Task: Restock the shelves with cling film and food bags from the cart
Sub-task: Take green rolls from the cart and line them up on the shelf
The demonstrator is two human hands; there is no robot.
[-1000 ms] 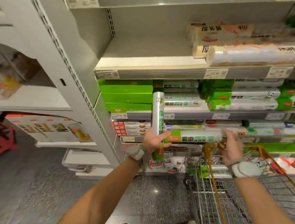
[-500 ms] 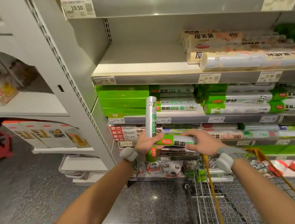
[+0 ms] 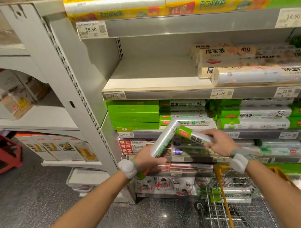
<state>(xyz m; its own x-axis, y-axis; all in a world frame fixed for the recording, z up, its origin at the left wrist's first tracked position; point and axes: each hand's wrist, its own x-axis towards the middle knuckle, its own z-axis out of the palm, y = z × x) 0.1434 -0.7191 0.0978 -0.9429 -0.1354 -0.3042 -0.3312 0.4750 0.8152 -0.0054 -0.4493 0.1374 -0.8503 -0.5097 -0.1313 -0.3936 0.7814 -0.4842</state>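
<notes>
Head camera, supermarket aisle. My left hand (image 3: 148, 161) is curled round the lower part of a clear cling film roll (image 3: 164, 140). The roll leans up and to the right, and its green bottom end pokes out below my wrist. My right hand (image 3: 221, 142) grasps a second roll (image 3: 192, 135) by its right portion, with the green-banded end pointing left and slightly upward. The upper ends of the two rolls come together in front of the shelving; I cannot tell whether they touch.

Just behind them is the grey lip of a shelf (image 3: 259, 135) that carries stacked green boxes (image 3: 132, 113) on the left and green-ended rolls (image 3: 253, 118) on the right. One level higher, beige-labelled rolls (image 3: 251, 75) lie piled toward the right side. On the top level, yellow packs (image 3: 116, 7) sit above a price tag (image 3: 92, 29) reading 19.50.

At lower right, under my right forearm, stands the wire cart (image 3: 228, 219) with a yellow handle (image 3: 219, 170). More rolls (image 3: 234, 191) lie in its basket. Each wrist wears a white band, the left (image 3: 127, 168) and the right (image 3: 239, 162). A red stool (image 3: 3, 155) stands at far left on the dark speckled floor (image 3: 39, 203).
</notes>
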